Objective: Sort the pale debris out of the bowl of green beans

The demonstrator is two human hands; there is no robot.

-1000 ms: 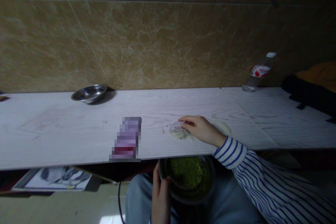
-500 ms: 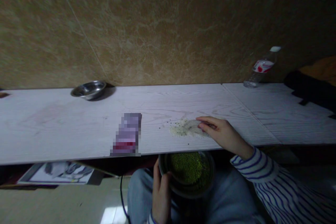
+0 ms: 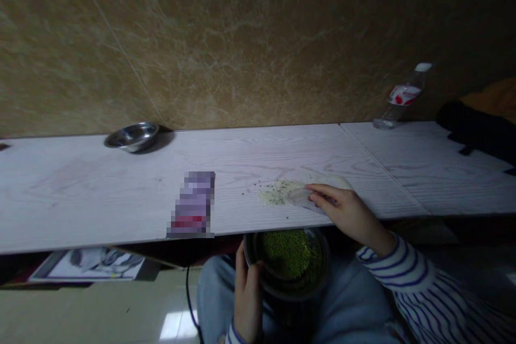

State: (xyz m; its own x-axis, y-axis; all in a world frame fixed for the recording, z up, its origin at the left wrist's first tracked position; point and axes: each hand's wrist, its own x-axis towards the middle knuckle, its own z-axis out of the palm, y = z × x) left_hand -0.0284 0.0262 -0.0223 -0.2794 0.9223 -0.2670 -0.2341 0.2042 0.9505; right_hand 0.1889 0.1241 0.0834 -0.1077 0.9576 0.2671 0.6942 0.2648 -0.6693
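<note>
A long white wood-grained tabletop (image 3: 237,153) is bearing a shallow shiny metal bowl (image 3: 132,137) near the wall. A blurred purple rectangular item with a red band (image 3: 193,201) is lying near the front edge. Pale grains mixed with dark specks (image 3: 274,192) are spreading to its right; a clear plastic bottle with a white cap (image 3: 401,95) is standing farther back.

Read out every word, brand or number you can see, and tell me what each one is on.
No text can be read.
Red-and-white label on the bottle: too small and blurred.
Purple flat thing on the table: pixelated, nothing legible.
Printed picture under the table: no readable words.
</note>
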